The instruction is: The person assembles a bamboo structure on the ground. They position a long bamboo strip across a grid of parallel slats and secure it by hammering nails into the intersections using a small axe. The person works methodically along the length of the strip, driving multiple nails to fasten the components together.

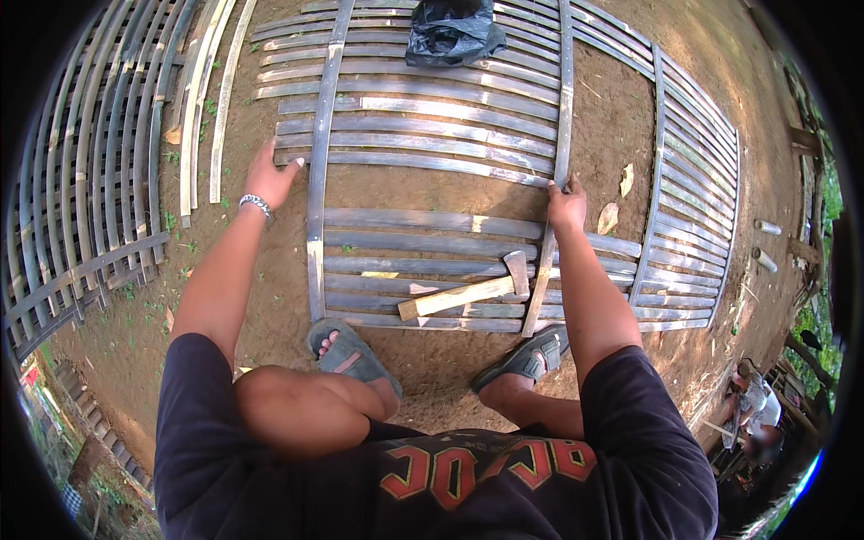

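Observation:
A lattice of grey bamboo slats (441,163) crossed by long strips lies on the ground before me. My left hand (270,180), wearing a bracelet, closes on the left end of the nearest slat in the upper group, thumb on the near side. Toward that slat's other end, my right hand (567,205) pinches it beside the middle cross strip (564,99). Parts of my fingers are hidden. Between this slat and the lower group of slats (396,219) is a gap of bare soil. A hatchet (463,294) with a wooden handle rests across the lower slats.
A black plastic bag (453,36) sits on the far slats. Another slatted panel (81,153) lies at left, beside loose bamboo strips (225,117). Dry leaves (608,219) lie in a lattice opening. My sandalled feet (355,360) are at the near edge.

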### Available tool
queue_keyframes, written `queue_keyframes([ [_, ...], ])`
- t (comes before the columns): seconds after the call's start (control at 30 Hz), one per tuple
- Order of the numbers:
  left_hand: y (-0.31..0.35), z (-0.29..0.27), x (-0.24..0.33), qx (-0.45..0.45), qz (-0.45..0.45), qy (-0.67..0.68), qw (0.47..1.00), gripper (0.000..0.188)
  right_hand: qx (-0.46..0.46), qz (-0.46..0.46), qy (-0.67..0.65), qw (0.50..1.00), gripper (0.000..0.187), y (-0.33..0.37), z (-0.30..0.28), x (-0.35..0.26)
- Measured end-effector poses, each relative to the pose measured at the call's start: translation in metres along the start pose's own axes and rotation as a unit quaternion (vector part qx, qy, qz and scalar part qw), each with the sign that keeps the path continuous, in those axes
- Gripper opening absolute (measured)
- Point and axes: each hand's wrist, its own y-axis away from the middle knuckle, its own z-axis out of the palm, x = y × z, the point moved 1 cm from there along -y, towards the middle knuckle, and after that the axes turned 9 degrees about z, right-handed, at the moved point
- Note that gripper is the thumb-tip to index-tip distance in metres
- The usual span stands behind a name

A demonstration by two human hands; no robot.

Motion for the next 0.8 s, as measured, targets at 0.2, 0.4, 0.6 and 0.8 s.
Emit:
queue_keyframes([
  [0.2,-0.012,-0.009,-0.009,-0.031,-0.036,0.044,0.998,0.084,-0.037,0.017,-0.013,0.999,0.074,-0.001,0.005,-0.011],
  [0.4,-0.009,-0.005,-0.008,-0.056,-0.059,0.059,0.995,0.083,-0.062,0.031,-0.046,0.997,0.073,0.008,-0.001,-0.023],
  [0.6,-0.008,-0.006,-0.006,-0.042,-0.058,0.079,0.994,0.083,-0.076,0.035,-0.111,0.990,0.074,0.018,-0.007,-0.031],
  [0.8,-0.010,0.002,-0.017,-0.035,-0.056,0.096,0.993,0.084,-0.073,0.036,-0.108,0.991,0.078,0.016,-0.002,-0.029],
])
